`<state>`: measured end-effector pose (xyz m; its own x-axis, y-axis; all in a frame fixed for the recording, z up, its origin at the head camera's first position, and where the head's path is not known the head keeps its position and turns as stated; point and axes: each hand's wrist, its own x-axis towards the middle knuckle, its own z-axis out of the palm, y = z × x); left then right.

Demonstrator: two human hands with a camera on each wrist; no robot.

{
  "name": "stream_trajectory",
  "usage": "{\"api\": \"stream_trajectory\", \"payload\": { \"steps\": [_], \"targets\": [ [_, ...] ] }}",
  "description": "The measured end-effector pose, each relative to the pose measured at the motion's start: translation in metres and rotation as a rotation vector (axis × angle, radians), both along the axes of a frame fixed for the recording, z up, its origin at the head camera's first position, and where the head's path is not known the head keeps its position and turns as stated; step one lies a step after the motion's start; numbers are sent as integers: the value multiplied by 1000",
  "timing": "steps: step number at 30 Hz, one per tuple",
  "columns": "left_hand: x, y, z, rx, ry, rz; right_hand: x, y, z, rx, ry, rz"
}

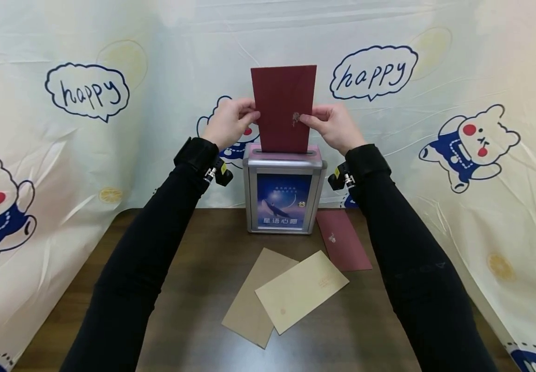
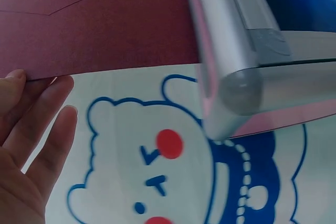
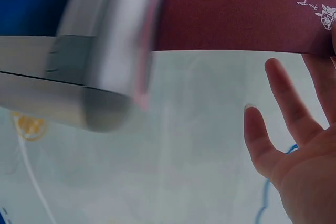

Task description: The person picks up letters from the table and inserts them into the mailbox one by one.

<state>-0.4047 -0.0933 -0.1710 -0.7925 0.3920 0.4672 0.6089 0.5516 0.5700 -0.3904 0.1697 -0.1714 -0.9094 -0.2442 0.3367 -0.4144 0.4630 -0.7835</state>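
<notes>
A cartoon-bear cloth printed "happy" [image 1: 373, 72] hangs behind and beside a dark wooden table [image 1: 188, 289], where your metal box [image 1: 284, 194] stands against the backdrop. You hold the red envelope [image 1: 284, 106] upright over the box, its lower edge already in the slot [image 1: 286, 151] on top and most of its length still above. This looks like the middle of posting it. The next move, as I judge it, calls for a straight push down with both sides kept level, so the envelope doesn't jam in the narrow slot.

Your left hand [image 1: 229, 123] pinches the envelope's left edge between thumb and fingertips. Your right hand [image 1: 334, 125] pinches the right edge the same way, thumb near the small floral seal [image 1: 296, 118]. In the wrist views the spare fingers [image 3: 286, 100] spread loosely behind the paper. Both forearms reach forward, wrists raised to slot height.

On the table lie a second red envelope [image 1: 344, 240], a cream one [image 1: 301, 290] and a brown one [image 1: 254, 297] partly beneath it.
</notes>
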Motion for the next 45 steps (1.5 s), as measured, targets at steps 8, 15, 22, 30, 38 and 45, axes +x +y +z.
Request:
{"api": "stream_trajectory", "payload": {
  "steps": [8,15,22,30,38,45],
  "targets": [
    [-13,7,-24,-9,-65,5,-7,6,-33,-50,-96,-2],
    [-14,6,-28,85,-94,53,-8,6,-58,-142,-218,32],
    [-10,10,-12,221,24,65,-11,10,-69,-43,-95,38],
    [-13,4,-26,190,2,73,-15,12,-76,27,-73,10],
    [-16,1,-46,156,-11,66,-8,2,-61,35,-52,-45],
    [-17,5,-54,101,-4,93,-9,-6,-54,35,51,-127]
  ]
}}
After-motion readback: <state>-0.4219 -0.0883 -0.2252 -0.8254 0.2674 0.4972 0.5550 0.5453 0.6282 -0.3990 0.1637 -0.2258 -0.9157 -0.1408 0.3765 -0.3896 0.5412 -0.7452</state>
